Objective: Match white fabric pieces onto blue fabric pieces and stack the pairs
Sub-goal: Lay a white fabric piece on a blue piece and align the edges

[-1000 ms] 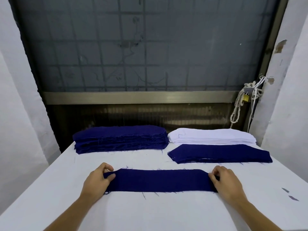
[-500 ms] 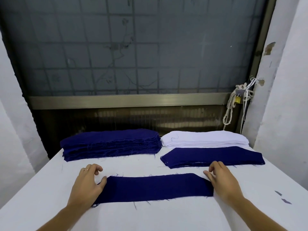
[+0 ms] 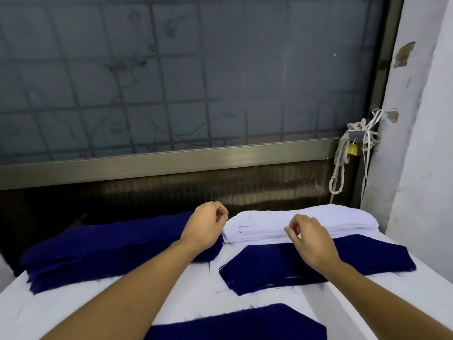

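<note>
A white fabric stack [image 3: 264, 223] lies at the back right of the table. My left hand [image 3: 208, 225] hovers at its left end and my right hand [image 3: 311, 238] over its front edge. Both have loosely curled fingers, and I see nothing held in either. A thick blue fabric stack [image 3: 98, 249] sits at the back left, its right end under my left wrist. A flat blue piece [image 3: 267, 271] lies just in front of the white stack, partly under my right forearm. Another blue piece [image 3: 235, 325] lies flat near the table's front edge.
The table [image 3: 73, 310] has a white cover. A dark window and metal rail [image 3: 171, 160] close off the back. A rope with a padlock [image 3: 353, 149] hangs at the right, beside a white wall [image 3: 421, 168].
Both hands have let go of the near blue piece and moved up and away to the white stack. The view has moved closer to the stacks.
</note>
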The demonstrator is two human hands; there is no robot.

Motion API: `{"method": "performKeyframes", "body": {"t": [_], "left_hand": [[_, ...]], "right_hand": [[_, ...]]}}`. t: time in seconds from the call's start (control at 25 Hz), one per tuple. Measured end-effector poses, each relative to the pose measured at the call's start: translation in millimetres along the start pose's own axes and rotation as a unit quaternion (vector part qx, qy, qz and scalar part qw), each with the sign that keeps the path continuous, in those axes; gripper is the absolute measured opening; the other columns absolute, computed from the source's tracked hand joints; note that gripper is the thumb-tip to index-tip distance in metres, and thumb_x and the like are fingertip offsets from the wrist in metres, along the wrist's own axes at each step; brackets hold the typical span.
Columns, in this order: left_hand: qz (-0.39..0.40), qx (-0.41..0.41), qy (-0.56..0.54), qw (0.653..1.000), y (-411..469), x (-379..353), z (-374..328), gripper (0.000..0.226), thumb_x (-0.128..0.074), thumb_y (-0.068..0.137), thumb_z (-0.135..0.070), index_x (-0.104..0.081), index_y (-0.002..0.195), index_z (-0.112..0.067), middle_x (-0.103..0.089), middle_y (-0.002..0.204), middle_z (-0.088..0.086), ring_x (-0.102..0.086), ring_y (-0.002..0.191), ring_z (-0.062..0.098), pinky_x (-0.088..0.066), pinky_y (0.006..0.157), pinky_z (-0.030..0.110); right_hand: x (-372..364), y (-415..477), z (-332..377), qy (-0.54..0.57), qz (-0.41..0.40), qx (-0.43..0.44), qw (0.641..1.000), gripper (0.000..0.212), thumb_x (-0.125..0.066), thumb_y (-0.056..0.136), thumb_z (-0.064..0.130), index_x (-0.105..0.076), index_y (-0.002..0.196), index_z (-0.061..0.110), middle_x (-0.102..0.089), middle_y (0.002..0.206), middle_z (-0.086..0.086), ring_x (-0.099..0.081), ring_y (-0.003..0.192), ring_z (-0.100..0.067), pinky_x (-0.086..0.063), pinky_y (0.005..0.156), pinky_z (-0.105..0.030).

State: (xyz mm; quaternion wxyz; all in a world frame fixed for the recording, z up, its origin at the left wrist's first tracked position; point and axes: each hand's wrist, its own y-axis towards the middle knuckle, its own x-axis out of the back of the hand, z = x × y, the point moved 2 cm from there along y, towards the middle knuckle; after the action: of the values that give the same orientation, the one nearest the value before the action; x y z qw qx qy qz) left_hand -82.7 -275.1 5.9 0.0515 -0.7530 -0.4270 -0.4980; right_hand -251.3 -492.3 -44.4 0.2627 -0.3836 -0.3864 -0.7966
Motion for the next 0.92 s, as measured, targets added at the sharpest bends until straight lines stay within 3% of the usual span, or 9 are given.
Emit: {"method": "performKeyframes", "body": {"t": [0.16,0.28,0.4,0.64,0.8,0.92], "left_hand": [[0.063,0.022,0.088,0.994,53.8,-51.3,-9.4,0.033,-0.061,0.099,-0.023,-0.064,0.131,-0.018,-0.066,0.129,0.001,-0.063,0.112,0.019,-0.055,0.096,0.039],[0.086,0.109,0.118,0.983,77.3,-69.6,-1.6,0.023,-0.068,0.092,-0.026,-0.068,0.113,-0.017,-0.07,0.114,0.003,-0.062,0.092,0.019,-0.058,0.085,0.037],[0.073,0.139,0.081,0.984,89.1,-77.2,5.3,0.02,-0.081,0.083,-0.031,-0.072,0.095,-0.018,-0.072,0.097,-0.001,-0.066,0.087,0.019,-0.058,0.075,0.035],[0.067,0.078,0.138,0.985,90.5,-83.8,3.0,0.026,-0.07,0.094,-0.034,-0.065,0.081,-0.013,-0.071,0.088,0.005,-0.067,0.086,0.025,-0.058,0.078,0.039],[0.039,0.021,0.244,0.969,85.8,-77.7,-3.0,0.03,-0.053,0.103,-0.037,-0.066,0.082,-0.02,-0.071,0.087,0.001,-0.06,0.078,0.022,-0.044,0.075,0.036],[-0.014,-0.011,0.2,0.98,81.2,-68.0,-11.8,0.019,-0.058,0.1,-0.031,-0.072,0.089,-0.025,-0.07,0.083,-0.005,-0.064,0.079,0.018,-0.051,0.072,0.035]], "right_hand": [[-35.9,46.6,-3.4,-0.003,0.015,0.009,1.0,0.012,-0.055,0.099,0.045,-0.055,0.098,0.033,-0.058,0.099,0.014,-0.053,0.092,-0.009,-0.049,0.087,-0.027],[-58.7,67.7,-9.1,-0.019,0.026,0.009,0.999,0.014,-0.054,0.098,0.049,-0.055,0.1,0.034,-0.057,0.107,0.013,-0.052,0.094,-0.009,-0.048,0.089,-0.026],[-72.9,81.4,-13.7,-0.034,0.022,0.013,0.999,0.017,-0.054,0.097,0.051,-0.057,0.102,0.035,-0.055,0.114,0.012,-0.047,0.099,-0.009,-0.044,0.092,-0.027],[-81.0,81.3,-16.0,-0.052,0.028,0.005,0.998,0.022,-0.053,0.096,0.055,-0.054,0.107,0.037,-0.049,0.12,0.011,-0.044,0.111,-0.009,-0.04,0.098,-0.033],[-76.1,78.1,-10.0,-0.058,0.042,-0.003,0.997,0.027,-0.054,0.097,0.052,-0.053,0.116,0.034,-0.048,0.126,0.008,-0.044,0.115,-0.012,-0.041,0.1,-0.035],[-71.9,75.0,-4.1,-0.061,0.039,0.005,0.997,0.042,-0.057,0.096,0.048,-0.046,0.134,0.033,-0.044,0.138,0.007,-0.042,0.125,-0.015,-0.039,0.105,-0.039]]}}
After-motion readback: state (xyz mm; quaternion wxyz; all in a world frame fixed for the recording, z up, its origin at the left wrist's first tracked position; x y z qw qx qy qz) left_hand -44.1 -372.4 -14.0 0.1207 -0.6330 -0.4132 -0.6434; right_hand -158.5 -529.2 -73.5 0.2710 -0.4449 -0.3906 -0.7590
